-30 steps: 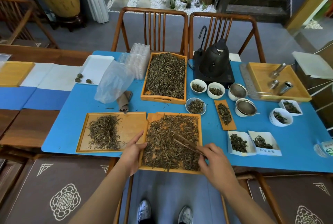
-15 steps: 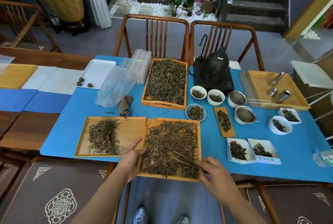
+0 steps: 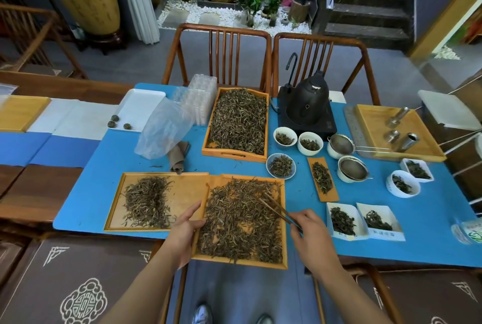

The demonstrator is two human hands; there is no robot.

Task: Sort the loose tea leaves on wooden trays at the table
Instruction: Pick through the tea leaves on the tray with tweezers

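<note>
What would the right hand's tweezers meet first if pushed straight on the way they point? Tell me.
Most likely the loose tea leaves in the near tray: the tweezers in the right hand already angle over them.

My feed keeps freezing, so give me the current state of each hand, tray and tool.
Left hand: holds near tray's left edge.
Right hand: grip on tweezers.
Tweezers: tips over leaves.
Near tray: heaped, overhangs table edge.
Left tray: partly filled.
Far tray: full.
Kettle: on its base.

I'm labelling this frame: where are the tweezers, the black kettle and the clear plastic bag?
tweezers [image 3: 277, 209], head view, mid-shaft over the leaves
black kettle [image 3: 310, 100], head view, its body
clear plastic bag [image 3: 164, 130], head view, its middle
</note>
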